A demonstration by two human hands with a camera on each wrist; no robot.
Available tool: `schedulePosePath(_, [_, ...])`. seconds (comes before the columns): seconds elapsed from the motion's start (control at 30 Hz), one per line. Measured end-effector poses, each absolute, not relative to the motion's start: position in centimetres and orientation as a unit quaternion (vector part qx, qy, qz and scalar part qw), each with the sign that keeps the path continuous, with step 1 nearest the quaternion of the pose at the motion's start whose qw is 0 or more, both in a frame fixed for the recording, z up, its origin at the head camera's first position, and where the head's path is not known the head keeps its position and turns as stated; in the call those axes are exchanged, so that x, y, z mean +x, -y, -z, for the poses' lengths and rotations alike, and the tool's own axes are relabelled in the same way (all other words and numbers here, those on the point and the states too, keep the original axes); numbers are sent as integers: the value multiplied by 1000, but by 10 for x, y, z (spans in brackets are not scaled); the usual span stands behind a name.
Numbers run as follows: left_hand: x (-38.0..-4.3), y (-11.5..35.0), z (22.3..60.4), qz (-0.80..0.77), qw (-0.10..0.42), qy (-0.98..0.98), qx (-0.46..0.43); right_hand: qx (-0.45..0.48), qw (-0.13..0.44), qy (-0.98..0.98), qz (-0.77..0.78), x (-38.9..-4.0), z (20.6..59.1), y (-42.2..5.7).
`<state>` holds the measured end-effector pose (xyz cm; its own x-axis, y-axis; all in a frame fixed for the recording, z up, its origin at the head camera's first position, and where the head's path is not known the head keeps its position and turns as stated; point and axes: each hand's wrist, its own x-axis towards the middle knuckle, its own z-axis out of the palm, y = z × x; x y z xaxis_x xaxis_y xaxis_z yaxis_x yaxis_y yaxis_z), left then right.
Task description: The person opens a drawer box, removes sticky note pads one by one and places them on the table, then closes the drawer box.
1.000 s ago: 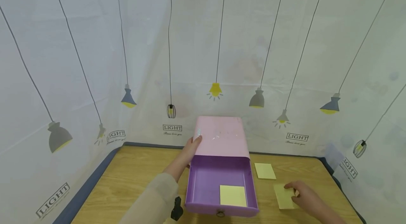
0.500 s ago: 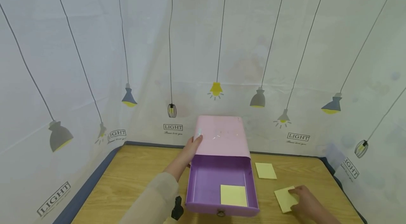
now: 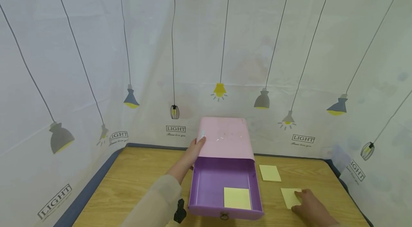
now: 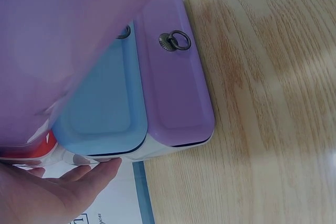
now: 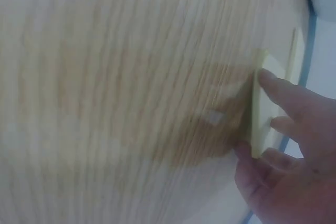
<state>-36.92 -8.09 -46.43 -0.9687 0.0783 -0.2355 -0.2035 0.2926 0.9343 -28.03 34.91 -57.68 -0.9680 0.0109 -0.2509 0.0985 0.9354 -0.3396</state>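
Observation:
My left hand [image 3: 195, 150] is on the left side of a pink-topped drawer cabinet [image 3: 226, 137], its thumb on the top edge. In the left wrist view, its fingers [image 4: 100, 177] lie fairly straight along the cabinet's side. The top purple drawer [image 3: 204, 184] is pulled out, with a yellow sticky note pad [image 3: 237, 198] at its front right. To the right, my right hand [image 3: 310, 207] pinches another sticky note pad [image 3: 288, 198] by its edges. A shadow falls beside that pad [image 5: 266, 106] in the right wrist view; whether it touches the table cannot be told.
A third sticky note pad [image 3: 269, 173] lies on the wooden table [image 3: 138, 169] right of the cabinet. A small black object [image 3: 180, 212] sits left of the drawer. Closed blue [image 4: 105, 98] and purple [image 4: 178, 87] lower drawers carry ring pulls. Printed cloth walls [image 3: 199, 41] stand behind.
My right hand has shifted slightly right and nearer with its sticky note pad, which turned one way and then back a little. The left hand and drawer have stayed still.

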Motion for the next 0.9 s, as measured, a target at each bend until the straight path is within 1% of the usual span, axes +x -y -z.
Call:
schedulePosePath(0.13, [-369,81,463,-595,119,-794,-39,0,102,-980,173,-291,581,-357])
schedulePosePath(0.2, [-369,81,463,-594,121,-794,-39,-6,102,-980,170,-296,581,-360])
schedulePosePath(0.6, [-368,80,462,-593,129,-794,-34,9,109,-979,175,-317,583,-369])
schedulePosePath(0.77, [-368,80,461,-594,126,-794,-33,17,96,-982,161,-326,583,-366])
schedulePosePath(0.9, [-368,82,463,-598,133,-790,-32,30,83,-984,158,-331,587,-365])
